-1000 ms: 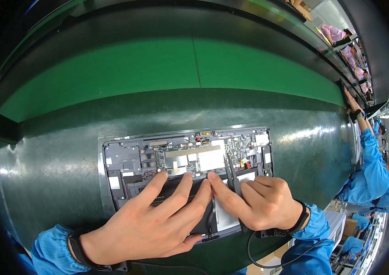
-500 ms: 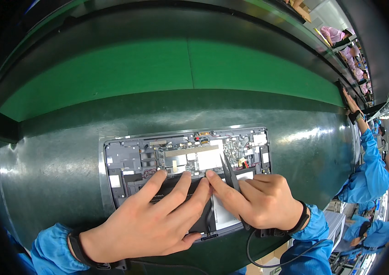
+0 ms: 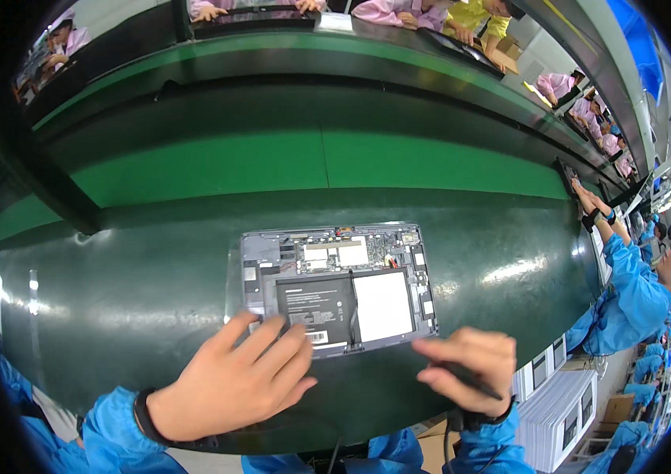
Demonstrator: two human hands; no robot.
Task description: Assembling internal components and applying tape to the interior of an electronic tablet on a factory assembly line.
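An opened laptop base [image 3: 260, 259] lies flat on the dark green bench, its inner parts exposed. Along its far side runs the circuit board [image 3: 380, 254]; nearer me sit a black battery [image 3: 304, 294] and a white rectangular panel [image 3: 384, 306]. My left hand [image 3: 245, 378] is open, fingers spread, its fingertips over the base's near-left corner; whether they touch is unclear. Off the near-right corner, my right hand [image 3: 474, 365] is closed round black tweezers [image 3: 471, 379], slightly smeared by motion. Their tips are hidden by the hand.
A raised green ledge [image 3: 399, 166] runs along the back of the bench [image 3: 138, 292]. A dark post [image 3: 55, 186] stands at the left. Stacked white panels [image 3: 561, 426] are at lower right. A co-worker in blue [image 3: 636, 272] works at the right; people in pink sit beyond the ledge.
Both hands have drawn back toward me off the circuit board and battery, the right one keeping the tweezers. The view has lifted, showing more of the far side and the whole battery.
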